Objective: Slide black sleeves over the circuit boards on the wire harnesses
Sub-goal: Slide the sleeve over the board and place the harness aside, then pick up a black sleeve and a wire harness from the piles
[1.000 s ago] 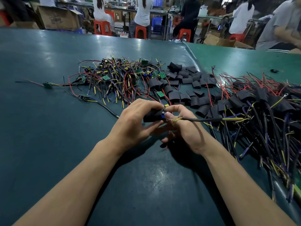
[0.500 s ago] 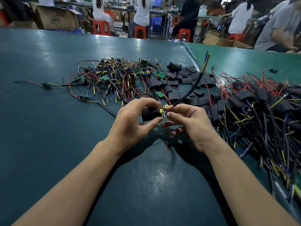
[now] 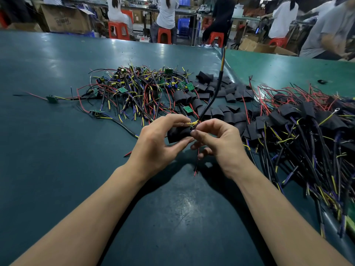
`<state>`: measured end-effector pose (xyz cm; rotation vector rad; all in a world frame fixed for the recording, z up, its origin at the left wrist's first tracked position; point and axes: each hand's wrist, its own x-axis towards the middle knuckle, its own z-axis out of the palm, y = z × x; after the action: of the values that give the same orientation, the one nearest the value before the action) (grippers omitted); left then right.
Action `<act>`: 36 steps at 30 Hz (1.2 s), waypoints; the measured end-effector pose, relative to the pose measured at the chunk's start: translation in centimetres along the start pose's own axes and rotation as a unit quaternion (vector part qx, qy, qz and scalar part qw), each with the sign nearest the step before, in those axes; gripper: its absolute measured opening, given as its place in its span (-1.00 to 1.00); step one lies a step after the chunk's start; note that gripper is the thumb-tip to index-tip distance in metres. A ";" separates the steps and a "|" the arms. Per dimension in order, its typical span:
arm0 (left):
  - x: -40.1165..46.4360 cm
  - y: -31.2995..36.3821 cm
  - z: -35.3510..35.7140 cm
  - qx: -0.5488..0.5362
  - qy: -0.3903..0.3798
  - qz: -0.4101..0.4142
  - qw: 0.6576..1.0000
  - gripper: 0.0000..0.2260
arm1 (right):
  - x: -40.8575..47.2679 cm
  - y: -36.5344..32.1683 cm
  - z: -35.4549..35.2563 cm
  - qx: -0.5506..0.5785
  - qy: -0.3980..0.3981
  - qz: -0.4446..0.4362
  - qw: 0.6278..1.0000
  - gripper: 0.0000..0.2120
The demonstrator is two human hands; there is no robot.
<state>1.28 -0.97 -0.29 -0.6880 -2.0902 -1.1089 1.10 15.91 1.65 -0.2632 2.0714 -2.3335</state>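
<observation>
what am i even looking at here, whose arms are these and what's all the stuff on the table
There is no machine. A camera worn on a person's head looks forward and down, so the two bare arms are that person's own. They work at a green table.

The left hand grips a black sleeve. The right hand pinches the wires at the sleeve's mouth. A black cable rises from there, and a red wire hangs below. The board itself is hidden from view.

Beyond the hands lie three heaps: bare harnesses with small green boards on the left, loose sleeves in the middle, and sleeved harnesses on the right.

Behind the table, other people sit on red stools at more benches.
</observation>
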 end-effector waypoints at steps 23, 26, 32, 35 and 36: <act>0.7 0.5 -0.7 0.123 0.083 0.075 0.986 -0.66 | 1.3 -1.2 -1.3 0.180 0.200 -0.099 0.958 -0.84; 0.5 0.5 -0.4 0.118 0.075 0.068 0.988 -0.73 | 1.8 -2.0 -3.4 0.245 0.343 -0.169 0.891 -0.68; 0.4 -0.2 -0.3 0.141 0.031 0.016 0.989 -0.80 | 1.7 -1.3 -4.1 0.270 0.390 -0.118 0.872 -0.89; 0.2 -0.8 -0.3 0.176 -0.028 -0.036 0.983 -0.79 | 2.0 -0.7 -3.2 0.177 0.376 -0.111 0.903 -0.93; 0.1 -1.1 -0.3 0.193 -0.044 -0.055 0.979 -0.77 | 2.0 -0.4 -3.0 0.135 0.365 -0.114 0.914 -0.91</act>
<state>0.52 -1.69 -0.61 -0.4427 -2.3518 -0.7050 -1.25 18.70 1.95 0.4773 1.9710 -3.1818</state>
